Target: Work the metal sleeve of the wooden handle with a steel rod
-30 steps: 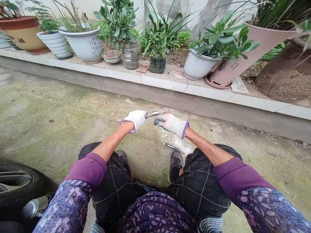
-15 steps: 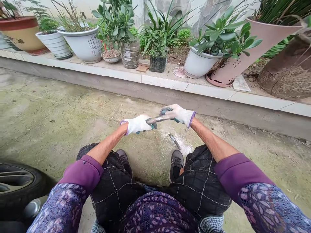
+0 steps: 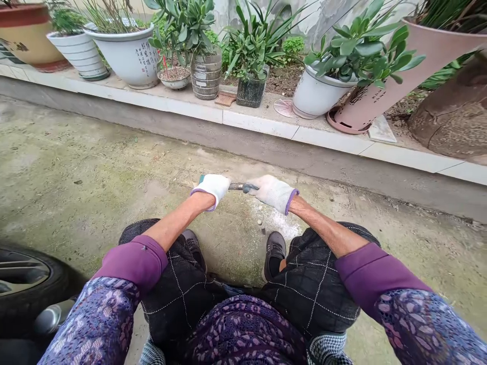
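Note:
Both my hands wear white knit gloves with purple cuffs and dark green-grey palms. My left hand is closed round one end of a short grey tube, possibly a piece of hose, with its back turned up. From the other side, my right hand grips the tube, dark fingertips pressed along it. Only a short stretch with a ribbed, metallic-looking band shows between the gloves. Below my right hand, small light and dark bits lie beside white powder on the ground.
A raised tiled ledge runs across the front, lined with potted plants, including a white pot and a pink planter. A car wheel stands close on my left. My shoes rest on mossy concrete.
My left hand has rolled over so its back faces up. My right hand has come slightly lower, with its fingers now along the tube. The dark tube piece on the ground shows less.

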### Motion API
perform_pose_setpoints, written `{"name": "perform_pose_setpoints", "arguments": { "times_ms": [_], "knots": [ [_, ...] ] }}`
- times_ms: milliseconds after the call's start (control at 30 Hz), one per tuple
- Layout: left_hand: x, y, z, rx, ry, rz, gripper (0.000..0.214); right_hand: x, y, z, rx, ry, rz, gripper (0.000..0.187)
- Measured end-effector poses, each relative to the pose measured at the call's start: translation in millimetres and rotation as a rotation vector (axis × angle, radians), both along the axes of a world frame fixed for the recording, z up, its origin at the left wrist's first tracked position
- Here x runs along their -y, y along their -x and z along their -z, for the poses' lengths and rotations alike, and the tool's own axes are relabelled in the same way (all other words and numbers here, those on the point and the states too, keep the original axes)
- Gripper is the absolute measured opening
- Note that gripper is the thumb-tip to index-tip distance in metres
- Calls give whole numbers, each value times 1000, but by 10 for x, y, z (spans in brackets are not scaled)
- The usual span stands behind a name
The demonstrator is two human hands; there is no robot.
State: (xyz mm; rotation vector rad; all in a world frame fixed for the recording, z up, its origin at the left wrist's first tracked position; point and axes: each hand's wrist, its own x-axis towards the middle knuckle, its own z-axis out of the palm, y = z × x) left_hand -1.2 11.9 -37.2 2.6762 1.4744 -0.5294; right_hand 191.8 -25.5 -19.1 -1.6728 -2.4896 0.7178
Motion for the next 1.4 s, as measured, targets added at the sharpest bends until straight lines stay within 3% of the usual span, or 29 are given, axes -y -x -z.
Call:
{"name": "perform_pose_setpoints", "arguments": {
  "times_ms": [100, 167, 267, 367, 467, 567, 633, 800, 933, 1067, 1200, 1267, 1400],
  "knots": [
    [49, -25, -82, -22, -5, 157, 37, -124, -147, 6, -103, -59, 43, 25],
    [65, -25, -174, -2, 20, 184, 39, -209, -246, -6, -203, -42, 69, 25],
    [63, 12, -300, 124, 43, 122, 35, -261, -331, -88, -345, 73, 142, 28],
    [27, 74, -355, 381, 78, 37, 34, -189, -282, -181, -413, 241, 270, 35],
    [-37, 120, -343, 518, 93, -84, 36, -45, -125, -191, -404, 275, 227, 32],
    [-100, 140, -277, 319, 33, -150, 34, 74, 1, -138, -350, 167, 35, 28],
    [-122, 140, -209, 132, 14, -117, 33, 88, -3, -106, -281, 72, -19, 28],
    [-61, 76, -125, 10, 122, 56, 29, -145, -266, -54, -277, -77, 113, 29],
    [95, 26, -277, 311, 332, 35, 26, -352, -367, 19, -315, -6, 185, 29],
    [189, 77, -452, 621, 512, -191, 35, -326, -192, 114, -299, 24, 103, 26],
    [87, 158, -447, 632, 405, -330, 33, -126, 28, 129, -295, 49, 17, 30],
    [1, 166, -381, 501, 295, -298, 29, -38, 77, 95, -326, 40, -39, 31],
    [-83, 101, -229, 186, -4, -173, 31, 31, 50, 31, -230, -5, -10, 29]
  ]
}}
